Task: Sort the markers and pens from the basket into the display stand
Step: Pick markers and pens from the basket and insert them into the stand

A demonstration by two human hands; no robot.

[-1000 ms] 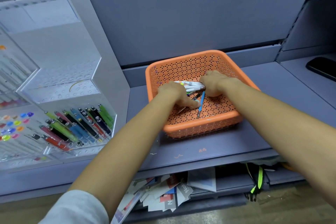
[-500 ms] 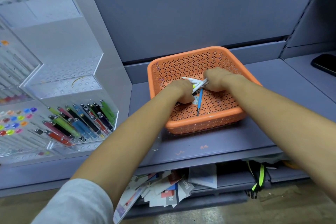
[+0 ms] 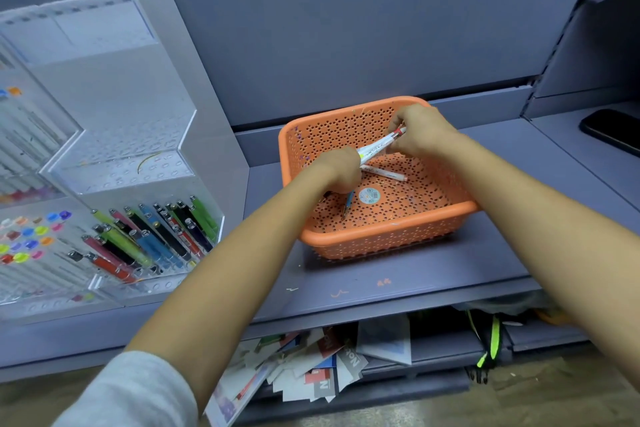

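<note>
The display stand stands well left of the orange basket. Over the basket, the left hand and right hand each clasp an end of the white markers (probably light, stiff and slick, so best held mid-barrel). A blue pen lies inside.

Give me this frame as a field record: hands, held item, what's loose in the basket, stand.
left hand: grips near end of white markers
right hand: pinches their far end
basket: orange, on grey shelf
loose in basket: white pen, blue pen
display stand: left of basket, coloured pens in its slots
phone: far right
</note>
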